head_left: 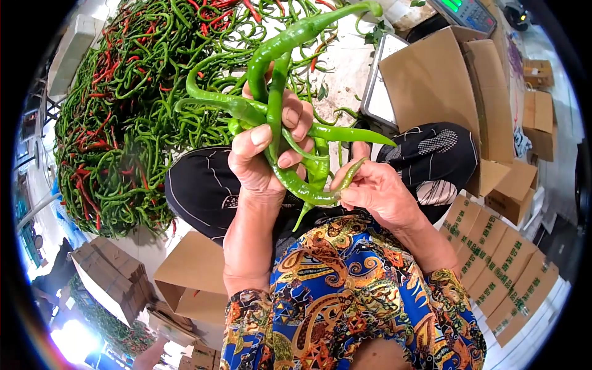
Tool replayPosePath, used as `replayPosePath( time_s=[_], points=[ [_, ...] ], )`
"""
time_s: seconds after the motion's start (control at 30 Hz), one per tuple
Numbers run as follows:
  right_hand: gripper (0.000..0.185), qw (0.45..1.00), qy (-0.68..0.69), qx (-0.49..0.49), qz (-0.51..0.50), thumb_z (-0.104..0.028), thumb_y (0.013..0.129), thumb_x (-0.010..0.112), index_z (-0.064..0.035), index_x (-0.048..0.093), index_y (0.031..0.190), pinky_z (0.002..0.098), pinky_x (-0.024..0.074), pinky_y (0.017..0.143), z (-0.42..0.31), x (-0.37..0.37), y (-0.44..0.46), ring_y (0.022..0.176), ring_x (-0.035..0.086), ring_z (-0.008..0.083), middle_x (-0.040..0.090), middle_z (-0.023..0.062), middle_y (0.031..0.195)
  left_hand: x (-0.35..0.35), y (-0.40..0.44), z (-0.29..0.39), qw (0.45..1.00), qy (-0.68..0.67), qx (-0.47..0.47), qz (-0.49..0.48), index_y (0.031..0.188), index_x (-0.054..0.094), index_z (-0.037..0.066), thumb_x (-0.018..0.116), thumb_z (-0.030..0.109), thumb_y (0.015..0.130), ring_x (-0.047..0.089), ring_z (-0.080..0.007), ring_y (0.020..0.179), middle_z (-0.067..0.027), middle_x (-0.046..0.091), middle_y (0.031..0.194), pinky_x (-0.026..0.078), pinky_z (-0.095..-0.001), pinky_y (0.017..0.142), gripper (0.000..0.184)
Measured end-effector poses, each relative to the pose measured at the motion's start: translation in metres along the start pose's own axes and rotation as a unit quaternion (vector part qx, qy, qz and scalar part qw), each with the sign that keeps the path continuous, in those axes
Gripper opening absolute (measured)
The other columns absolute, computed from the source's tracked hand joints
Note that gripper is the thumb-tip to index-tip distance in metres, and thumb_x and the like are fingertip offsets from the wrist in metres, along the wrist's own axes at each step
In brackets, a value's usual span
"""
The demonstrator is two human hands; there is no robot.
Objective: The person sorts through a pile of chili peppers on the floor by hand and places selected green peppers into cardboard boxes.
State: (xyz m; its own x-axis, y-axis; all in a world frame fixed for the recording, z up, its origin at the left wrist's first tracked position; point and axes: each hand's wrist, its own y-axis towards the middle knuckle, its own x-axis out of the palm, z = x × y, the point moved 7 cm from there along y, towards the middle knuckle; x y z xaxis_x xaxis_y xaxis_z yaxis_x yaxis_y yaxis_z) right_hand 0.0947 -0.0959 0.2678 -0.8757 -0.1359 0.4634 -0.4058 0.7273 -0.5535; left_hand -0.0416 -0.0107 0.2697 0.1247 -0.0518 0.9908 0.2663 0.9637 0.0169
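Several long green peppers are bunched in my left hand, whose fingers wrap round them in front of my lap. The peppers stick out upward, to the left and to the right. My right hand pinches the thin, curled tip of a green pepper that hangs low from the bunch. Beyond my left hand lies a large heap of green peppers with red ones mixed in.
An open cardboard box stands at the right, beside a scale with a green display. Flattened printed cartons lie at the lower right. Another open box and stacked cartons are at the lower left.
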Motion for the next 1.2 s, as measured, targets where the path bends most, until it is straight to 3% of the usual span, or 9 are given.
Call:
replayPosePath(
  time_s=[0.1,0.13,0.23,0.47,0.63,0.87,1.03,1.07,1.2],
  points=[
    [0.024,0.998,-0.056,0.021,-0.028,-0.014,0.086,0.065,0.0024,0.062,0.104,0.0239,0.0467,0.068,0.009,-0.012,0.006,0.076,0.058,0.0117,0.061,0.0054,0.088,-0.003,0.000,-0.001,0.999,-0.048,-0.006,-0.012,0.140,0.038,0.013,0.063,0.011,0.074,0.045,-0.0165,0.074,-0.0098,0.047,0.090,0.043,-0.0166,0.043,0.071],
    [0.029,0.995,0.053,-0.066,-0.053,-0.018,0.091,0.060,0.0019,0.058,0.111,0.0253,0.0477,0.069,0.002,-0.010,0.009,0.080,0.060,0.0137,0.062,0.0078,0.095,-0.002,-0.001,-0.001,0.998,-0.053,-0.005,-0.014,0.140,0.038,0.013,0.063,0.010,0.074,0.045,-0.0165,0.075,-0.0096,0.047,0.090,0.043,-0.0165,0.043,0.071],
    [0.039,0.986,0.153,0.053,-0.031,-0.031,0.097,0.050,0.0006,0.053,0.120,0.0310,0.0496,0.077,0.031,-0.030,0.028,0.089,0.060,0.0191,0.062,0.0124,0.106,0.003,-0.001,0.001,0.999,-0.039,-0.003,-0.021,0.141,0.039,0.013,0.063,0.009,0.074,0.044,-0.0168,0.076,-0.0092,0.046,0.089,0.042,-0.0163,0.043,0.070],
    [0.066,0.933,0.317,-0.037,-0.168,-0.055,0.092,0.046,-0.0016,0.048,0.131,0.0416,0.0454,0.094,0.034,-0.011,0.045,0.109,0.057,0.0260,0.055,0.0161,0.127,0.003,0.000,-0.004,0.995,-0.087,-0.030,-0.031,0.140,0.039,0.012,0.061,0.010,0.075,0.044,-0.0168,0.077,-0.0102,0.045,0.089,0.041,-0.0156,0.041,0.068],
    [0.034,0.947,0.318,0.005,-0.051,-0.010,0.089,0.063,0.0037,0.056,0.119,0.0387,0.0481,0.095,0.015,-0.008,0.047,0.101,0.063,0.0226,0.064,0.0133,0.112,-0.008,0.001,-0.005,0.999,0.019,-0.011,0.038,0.138,0.038,0.010,0.060,0.009,0.076,0.042,-0.0136,0.070,-0.0087,0.048,0.087,0.038,-0.0150,0.040,0.066],
    [0.009,0.986,0.158,-0.030,-0.033,-0.010,0.089,0.065,-0.0043,0.059,0.093,0.0286,0.0465,0.088,0.000,0.001,0.039,0.093,0.059,0.0134,0.063,0.0044,0.101,-0.020,0.001,-0.003,0.989,0.087,0.012,0.120,0.137,0.036,0.009,0.062,0.008,0.078,0.054,-0.0189,0.081,-0.0124,0.054,0.094,0.047,-0.0223,0.052,0.065],
    [0.017,0.973,-0.227,-0.010,-0.037,-0.017,0.090,0.065,-0.0090,0.051,0.085,0.0215,0.0408,0.074,-0.007,0.007,0.029,0.080,0.052,0.0069,0.059,0.0001,0.088,-0.026,-0.002,-0.006,0.971,0.191,0.007,0.145,0.130,0.041,0.012,0.065,0.004,0.077,0.051,-0.0199,0.096,-0.0106,0.054,0.103,0.052,-0.0285,0.066,0.058],
    [0.017,0.998,0.004,-0.029,-0.049,-0.017,0.091,0.063,-0.0081,0.049,0.086,0.0216,0.0423,0.065,0.002,0.010,0.031,0.073,0.052,0.0068,0.058,0.0008,0.084,-0.023,-0.002,-0.004,0.973,0.185,0.016,0.135,0.127,0.043,0.013,0.065,0.005,0.077,0.051,-0.0204,0.096,-0.0106,0.053,0.105,0.052,-0.0289,0.067,0.055],
    [0.019,0.997,-0.043,0.044,-0.054,-0.018,0.092,0.061,-0.0064,0.048,0.086,0.0188,0.0401,0.043,0.000,-0.016,0.019,0.050,0.051,0.0067,0.060,0.0040,0.073,-0.022,-0.001,0.005,0.982,0.156,0.033,0.106,0.127,0.045,0.014,0.063,0.007,0.079,0.049,-0.0207,0.100,-0.0094,0.051,0.105,0.052,-0.0315,0.070,0.051]
  ],
)
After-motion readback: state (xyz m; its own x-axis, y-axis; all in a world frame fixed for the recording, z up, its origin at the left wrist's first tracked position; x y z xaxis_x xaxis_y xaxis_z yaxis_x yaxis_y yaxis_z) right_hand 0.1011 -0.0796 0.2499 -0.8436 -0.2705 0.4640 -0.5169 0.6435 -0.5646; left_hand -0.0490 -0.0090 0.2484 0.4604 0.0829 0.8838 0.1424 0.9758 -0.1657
